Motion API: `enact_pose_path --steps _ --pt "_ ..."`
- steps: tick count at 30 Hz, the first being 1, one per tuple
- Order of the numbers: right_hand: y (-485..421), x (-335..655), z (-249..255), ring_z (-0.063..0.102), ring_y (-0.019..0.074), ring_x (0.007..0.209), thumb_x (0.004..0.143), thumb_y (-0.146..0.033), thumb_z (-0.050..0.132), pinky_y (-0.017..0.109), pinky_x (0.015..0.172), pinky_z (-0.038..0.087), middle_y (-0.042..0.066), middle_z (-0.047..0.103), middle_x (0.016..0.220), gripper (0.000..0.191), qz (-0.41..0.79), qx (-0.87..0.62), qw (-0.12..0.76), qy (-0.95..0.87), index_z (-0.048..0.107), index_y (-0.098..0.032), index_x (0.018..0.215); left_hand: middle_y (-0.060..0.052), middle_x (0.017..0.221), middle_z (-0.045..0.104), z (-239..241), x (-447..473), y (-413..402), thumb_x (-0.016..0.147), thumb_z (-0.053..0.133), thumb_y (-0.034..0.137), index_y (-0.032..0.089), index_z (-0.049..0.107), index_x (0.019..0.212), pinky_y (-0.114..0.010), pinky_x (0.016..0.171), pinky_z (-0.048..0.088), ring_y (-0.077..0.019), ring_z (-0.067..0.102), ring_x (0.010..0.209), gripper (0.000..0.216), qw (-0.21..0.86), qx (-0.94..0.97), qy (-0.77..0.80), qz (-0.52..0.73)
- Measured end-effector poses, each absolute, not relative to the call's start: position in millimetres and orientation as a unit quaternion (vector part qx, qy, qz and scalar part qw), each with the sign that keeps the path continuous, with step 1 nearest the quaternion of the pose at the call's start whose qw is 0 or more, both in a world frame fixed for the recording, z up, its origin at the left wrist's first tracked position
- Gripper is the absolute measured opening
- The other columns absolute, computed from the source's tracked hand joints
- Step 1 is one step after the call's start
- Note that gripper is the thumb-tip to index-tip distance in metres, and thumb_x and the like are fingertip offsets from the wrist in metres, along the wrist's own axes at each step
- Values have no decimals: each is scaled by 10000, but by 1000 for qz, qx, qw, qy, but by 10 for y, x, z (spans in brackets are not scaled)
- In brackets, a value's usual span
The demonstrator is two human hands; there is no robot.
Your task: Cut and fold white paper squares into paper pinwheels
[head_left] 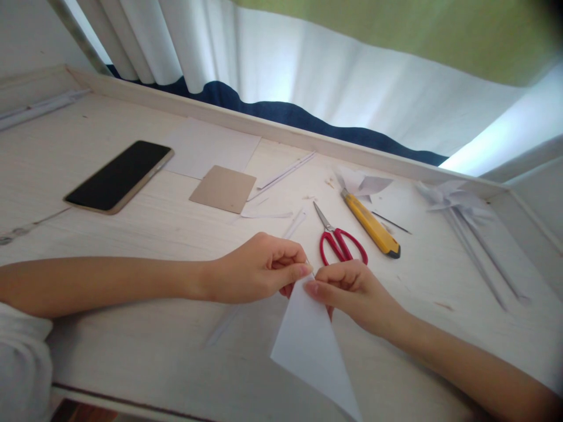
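A white sheet of paper point(312, 351) hangs tilted over the near part of the table, pinched at its top corner. My left hand point(270, 266) grips that corner between thumb and fingers. Close beside it, my right hand point(347, 287) pinches the same sheet just to the right. A thin pointed tip shows between the two hands; its kind is too small to make out. Just beyond my right hand lie scissors with red handles point(343, 243). Partly under my left arm, a narrow paper strip point(224, 325) rests on the table.
A black phone point(123, 176) lies at the left, near a beige card square point(224, 189) and a flat white sheet point(206, 143). A yellow box cutter point(372, 224) is past the scissors. Paper pinwheels point(453, 196) lie at the right. A raised rim point(264, 126) borders the table's back.
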State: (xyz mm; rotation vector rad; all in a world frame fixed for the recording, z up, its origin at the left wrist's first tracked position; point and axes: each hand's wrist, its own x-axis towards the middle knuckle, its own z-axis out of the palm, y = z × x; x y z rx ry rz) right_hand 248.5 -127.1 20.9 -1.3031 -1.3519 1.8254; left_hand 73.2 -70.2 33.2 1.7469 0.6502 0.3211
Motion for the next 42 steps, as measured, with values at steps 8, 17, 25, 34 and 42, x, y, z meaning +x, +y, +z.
enact_pose_path --steps 8,17,25,34,42 --pt "-1271 2481 194 503 64 416 743 -373 557 168 399 417 -39 527 464 290 648 -485 264 -524 540 -151 556 24 574 545 292 740 -703 790 499 280 119 580 728 -138 503 391 -61 506 547 190 639 697 292 145" --pt "-1255 2527 243 493 74 412 778 -283 518 179 384 369 -35 532 438 302 527 -520 337 -582 517 -166 500 36 600 558 309 777 -675 734 578 279 125 548 685 -144 505 402 -53 503 536 164 765 565 298 85" --pt "-1211 2563 132 517 88 418 791 -352 499 196 405 392 -31 564 442 325 582 -487 349 -550 516 -178 517 62 518 467 378 748 -695 759 542 227 119 514 638 -115 431 315 -24 399 465 164 737 608 285 72" --pt "-1307 2557 119 488 88 368 820 -308 469 194 358 349 -10 556 414 372 601 -477 386 -512 516 -160 481 62 519 443 417 744 -747 761 538 209 124 482 641 -121 419 279 -25 377 464 157 745 613 262 33" --pt "-1368 2535 127 427 65 302 832 -377 428 178 328 307 -10 488 316 506 578 -507 380 -515 507 -147 389 71 501 411 438 744 -771 768 524 210 135 442 623 -135 414 269 -30 357 448 183 731 634 252 8"
